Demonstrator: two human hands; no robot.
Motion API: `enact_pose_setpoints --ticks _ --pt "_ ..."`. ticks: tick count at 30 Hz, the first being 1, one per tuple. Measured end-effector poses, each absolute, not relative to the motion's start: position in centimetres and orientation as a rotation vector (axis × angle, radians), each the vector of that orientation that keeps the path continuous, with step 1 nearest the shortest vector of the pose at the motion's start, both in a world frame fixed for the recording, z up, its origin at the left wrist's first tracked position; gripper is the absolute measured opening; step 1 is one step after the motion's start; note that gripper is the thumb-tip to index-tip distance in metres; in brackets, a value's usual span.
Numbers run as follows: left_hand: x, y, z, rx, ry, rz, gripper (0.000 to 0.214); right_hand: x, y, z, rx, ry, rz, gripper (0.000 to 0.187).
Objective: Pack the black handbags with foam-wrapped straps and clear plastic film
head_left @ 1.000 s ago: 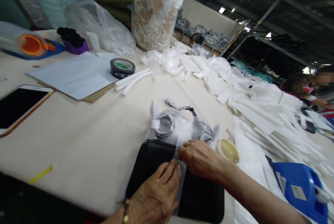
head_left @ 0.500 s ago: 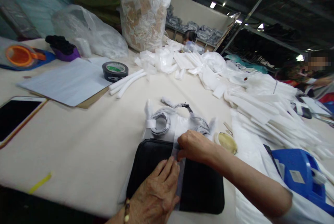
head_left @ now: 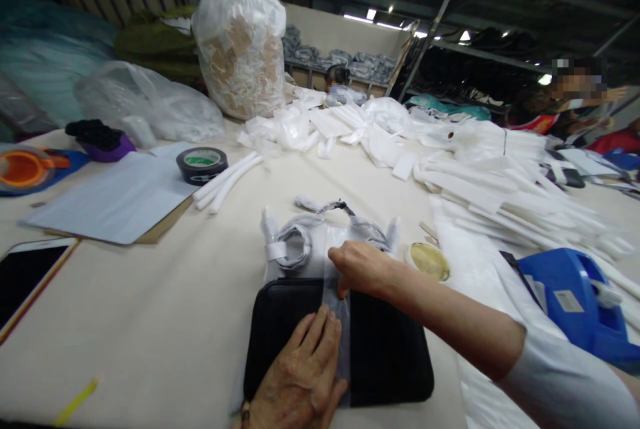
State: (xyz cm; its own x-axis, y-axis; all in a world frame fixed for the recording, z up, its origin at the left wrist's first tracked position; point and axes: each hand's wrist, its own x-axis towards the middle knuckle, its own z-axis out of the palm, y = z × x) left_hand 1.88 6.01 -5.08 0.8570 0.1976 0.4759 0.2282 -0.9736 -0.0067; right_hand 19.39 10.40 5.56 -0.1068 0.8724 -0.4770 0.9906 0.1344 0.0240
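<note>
A black padded case (head_left: 390,349) lies flat at the near table edge, partly wrapped in a clear plastic bag (head_left: 339,312). My left hand (head_left: 303,375) lies flat on the case with its fingers stretched out, pressing the plastic down. My right hand (head_left: 361,267) is closed in a pinch on the clear plastic at the case's far edge. Just beyond the case, grey coiled straps (head_left: 300,242) with white wrapped ends lie inside the same plastic.
A small yellowish dish (head_left: 428,260) sits right of my right hand, a blue tape dispenser (head_left: 575,295) further right. White foam strips (head_left: 500,189) pile up at right. Black tape roll (head_left: 201,165), clipboard with paper (head_left: 110,199) and phone (head_left: 27,275) lie left. Other people work behind.
The view has tilted up and shifted. My right hand has slid a little away along the plastic towards the case's far edge. My left hand stays flat on the case.
</note>
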Motion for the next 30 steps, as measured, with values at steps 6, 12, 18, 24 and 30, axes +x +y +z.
enact_pose_setpoints --ticks 6,12,18,24,30 --pt "2.0 6.1 -5.0 -2.969 -0.322 -0.768 0.049 21.3 11.9 5.3 1.77 2.068 -0.433 0.031" --pt "1.8 6.1 -5.1 -2.927 -0.33 -0.77 0.05 22.3 10.8 5.9 1.893 2.18 -0.237 0.011" --pt "1.9 6.4 -5.1 -2.879 -0.294 -0.82 0.049 20.4 2.6 2.2 1.985 2.484 -0.006 0.02" --pt "2.4 6.0 -6.7 -2.819 -0.352 -0.988 0.043 19.9 -1.3 -2.7 1.96 2.606 0.286 0.05" --pt "1.9 5.0 -9.4 -2.677 -0.317 -1.358 0.035 19.4 -1.5 -1.0 2.04 2.59 0.125 0.045"
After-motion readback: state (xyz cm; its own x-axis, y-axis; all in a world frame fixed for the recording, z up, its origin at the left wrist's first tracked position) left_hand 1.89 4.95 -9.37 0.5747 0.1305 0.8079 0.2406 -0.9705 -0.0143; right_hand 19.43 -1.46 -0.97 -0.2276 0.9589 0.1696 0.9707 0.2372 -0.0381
